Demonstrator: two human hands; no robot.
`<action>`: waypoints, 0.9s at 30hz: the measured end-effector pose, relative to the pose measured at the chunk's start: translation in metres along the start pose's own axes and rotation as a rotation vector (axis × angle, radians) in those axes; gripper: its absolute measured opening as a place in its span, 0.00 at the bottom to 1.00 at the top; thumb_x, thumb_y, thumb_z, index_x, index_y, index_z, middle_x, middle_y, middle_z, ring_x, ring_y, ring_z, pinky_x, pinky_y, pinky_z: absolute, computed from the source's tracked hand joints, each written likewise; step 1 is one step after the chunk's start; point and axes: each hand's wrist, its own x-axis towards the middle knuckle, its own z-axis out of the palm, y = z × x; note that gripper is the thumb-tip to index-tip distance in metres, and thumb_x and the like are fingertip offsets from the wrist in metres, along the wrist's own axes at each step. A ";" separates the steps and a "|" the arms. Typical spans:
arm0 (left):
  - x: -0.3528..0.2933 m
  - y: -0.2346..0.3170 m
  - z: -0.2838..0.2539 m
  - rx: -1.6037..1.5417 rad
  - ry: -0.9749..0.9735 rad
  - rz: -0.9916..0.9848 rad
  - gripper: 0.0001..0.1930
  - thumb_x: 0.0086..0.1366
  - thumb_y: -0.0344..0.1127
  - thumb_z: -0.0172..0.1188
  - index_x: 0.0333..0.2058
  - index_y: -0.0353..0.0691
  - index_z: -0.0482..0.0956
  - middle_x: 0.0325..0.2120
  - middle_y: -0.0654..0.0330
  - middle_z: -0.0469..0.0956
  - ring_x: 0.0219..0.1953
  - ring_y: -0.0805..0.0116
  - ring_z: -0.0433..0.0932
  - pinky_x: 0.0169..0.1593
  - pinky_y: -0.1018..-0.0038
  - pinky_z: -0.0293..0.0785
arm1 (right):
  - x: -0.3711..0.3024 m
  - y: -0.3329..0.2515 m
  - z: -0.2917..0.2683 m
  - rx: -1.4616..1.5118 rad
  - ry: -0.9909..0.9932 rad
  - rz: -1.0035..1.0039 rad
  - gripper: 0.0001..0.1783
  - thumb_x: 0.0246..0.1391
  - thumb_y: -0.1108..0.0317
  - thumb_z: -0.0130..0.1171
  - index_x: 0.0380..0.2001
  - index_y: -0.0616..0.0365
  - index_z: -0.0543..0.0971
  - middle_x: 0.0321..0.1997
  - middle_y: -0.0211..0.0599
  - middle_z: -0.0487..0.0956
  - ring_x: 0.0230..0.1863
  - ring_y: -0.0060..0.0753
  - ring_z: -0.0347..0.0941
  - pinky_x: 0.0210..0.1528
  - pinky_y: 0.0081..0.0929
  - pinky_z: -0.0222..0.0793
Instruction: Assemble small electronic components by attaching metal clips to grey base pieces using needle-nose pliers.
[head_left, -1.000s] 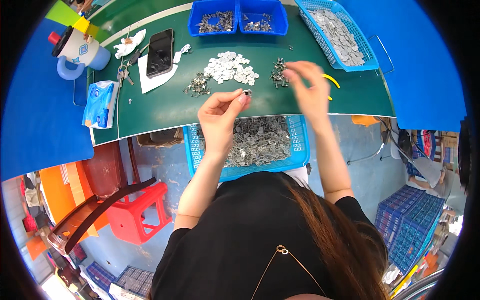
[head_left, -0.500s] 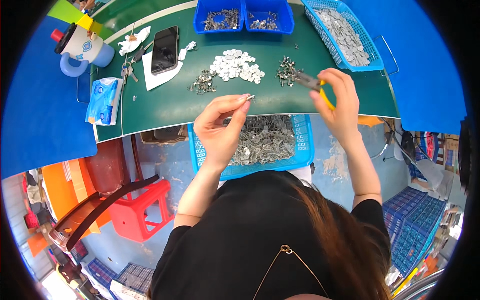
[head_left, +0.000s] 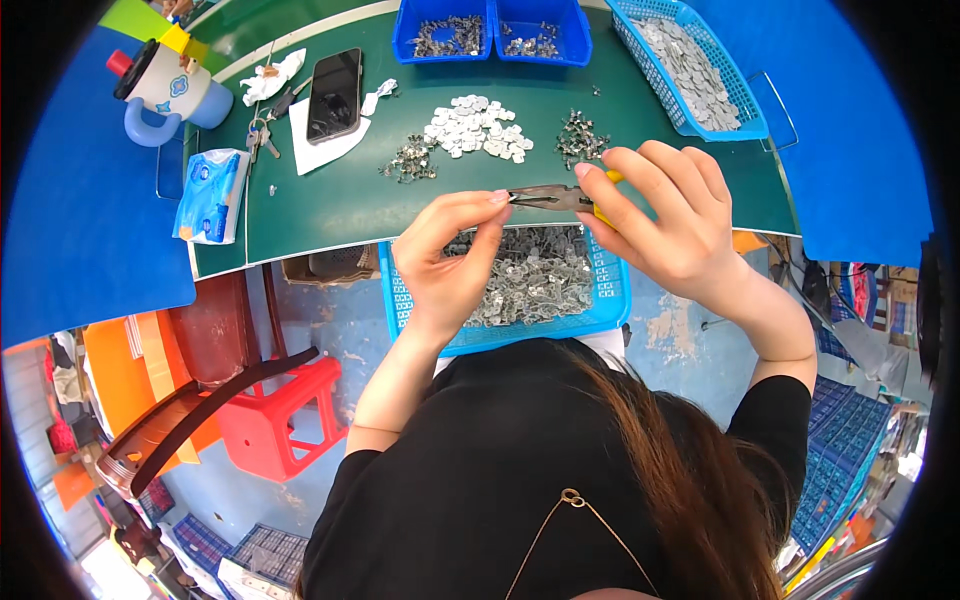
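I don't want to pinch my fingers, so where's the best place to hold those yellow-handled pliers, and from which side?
Probably by the yellow handles, coming from the right, as the right hand does. The pliers' slim metal nose points left, its tips close to the left hand, so the handle end faces right, away from those tips.

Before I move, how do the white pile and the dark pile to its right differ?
The white pile is pale and spreads wider; the dark pile is smaller. The white pile's pieces look flat, the dark pile's thin and jagged. Both lie on the green table.
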 end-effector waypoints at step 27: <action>-0.010 0.005 0.004 -0.328 0.075 -0.167 0.10 0.55 0.16 0.61 0.36 0.30 0.81 0.36 0.51 0.81 0.38 0.68 0.80 0.41 0.79 0.77 | 0.004 0.003 -0.016 0.159 -0.068 0.072 0.26 0.30 0.69 0.70 0.40 0.57 0.79 0.39 0.36 0.74 0.40 0.41 0.69 0.38 0.34 0.68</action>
